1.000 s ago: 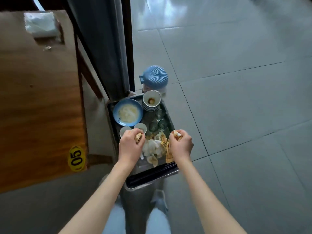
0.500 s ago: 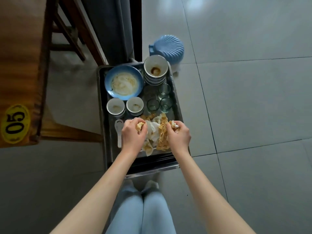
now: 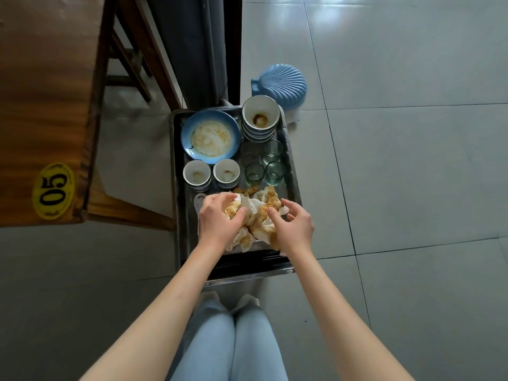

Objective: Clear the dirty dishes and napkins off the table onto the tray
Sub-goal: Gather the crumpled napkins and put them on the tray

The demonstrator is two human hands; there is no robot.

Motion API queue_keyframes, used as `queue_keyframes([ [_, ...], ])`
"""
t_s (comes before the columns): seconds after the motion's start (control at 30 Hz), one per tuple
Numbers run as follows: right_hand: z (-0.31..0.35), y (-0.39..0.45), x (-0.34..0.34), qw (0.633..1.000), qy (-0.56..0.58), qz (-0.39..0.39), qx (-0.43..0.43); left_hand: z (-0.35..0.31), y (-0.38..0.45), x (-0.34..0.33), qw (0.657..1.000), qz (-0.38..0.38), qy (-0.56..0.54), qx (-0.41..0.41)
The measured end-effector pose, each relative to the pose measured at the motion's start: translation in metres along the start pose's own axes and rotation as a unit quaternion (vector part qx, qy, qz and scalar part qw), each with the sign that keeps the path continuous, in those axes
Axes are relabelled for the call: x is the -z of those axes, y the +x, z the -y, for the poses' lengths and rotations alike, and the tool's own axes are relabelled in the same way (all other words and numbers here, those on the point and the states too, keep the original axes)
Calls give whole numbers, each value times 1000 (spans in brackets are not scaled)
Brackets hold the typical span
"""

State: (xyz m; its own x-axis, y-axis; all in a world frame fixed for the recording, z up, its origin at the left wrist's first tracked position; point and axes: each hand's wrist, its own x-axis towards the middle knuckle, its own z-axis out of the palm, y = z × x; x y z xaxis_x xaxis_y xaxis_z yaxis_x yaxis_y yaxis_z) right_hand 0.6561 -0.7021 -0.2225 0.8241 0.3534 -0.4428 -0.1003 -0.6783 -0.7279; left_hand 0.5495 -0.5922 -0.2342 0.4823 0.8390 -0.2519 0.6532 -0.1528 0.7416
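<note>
A metal tray [image 3: 176, 171] stands in front of me on a low stand. It carries a dirty blue plate [image 3: 210, 137], a stack of white bowls [image 3: 260, 116], two small cups [image 3: 196, 173] [image 3: 226, 171], several glasses [image 3: 272, 148] and a white spoon [image 3: 198, 202]. At its near end lies a pile of stained napkins [image 3: 258, 215]. My left hand [image 3: 217, 224] rests on the pile's left side, fingers and thumb curled round a crumpled napkin [image 3: 231, 210]. My right hand [image 3: 295, 228] hovers on the pile's right side with fingers spread, its thumb touching the paper.
A wooden table [image 3: 41, 92] with a yellow "05" sticker [image 3: 53, 191] stands at the left, with wooden legs [image 3: 132, 50] beyond it. A blue shell-shaped lid [image 3: 281, 83] sits on the floor behind the tray, beside a dark curtain [image 3: 192, 50]. Grey tiled floor [image 3: 398, 160] lies to the right.
Both hands came down onto the near end of the tray with the napkins. The fists have loosened, and the right hand's fingers have spread. The view tilted down toward the tray.
</note>
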Motion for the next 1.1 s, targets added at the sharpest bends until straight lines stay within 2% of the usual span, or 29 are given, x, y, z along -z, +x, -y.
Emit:
queue_keyframes([
  [0.4,38,-37,36,999,1,31,12,-33,-31,46,1000,14,21,10],
  [0.6,78,-55,54,998,-5,51,34,-58,-38,94,1000,-15,21,8],
  [0.77,140,-64,51,991,-25,74,107,-83,-30,152,997,-73,27,-26],
  [0.93,204,-82,27,974,-40,114,190,-89,-24,232,989,-143,12,-27],
  [1.1,271,-119,-19,937,-79,179,290,-69,-28,324,974,-224,-1,-19],
])
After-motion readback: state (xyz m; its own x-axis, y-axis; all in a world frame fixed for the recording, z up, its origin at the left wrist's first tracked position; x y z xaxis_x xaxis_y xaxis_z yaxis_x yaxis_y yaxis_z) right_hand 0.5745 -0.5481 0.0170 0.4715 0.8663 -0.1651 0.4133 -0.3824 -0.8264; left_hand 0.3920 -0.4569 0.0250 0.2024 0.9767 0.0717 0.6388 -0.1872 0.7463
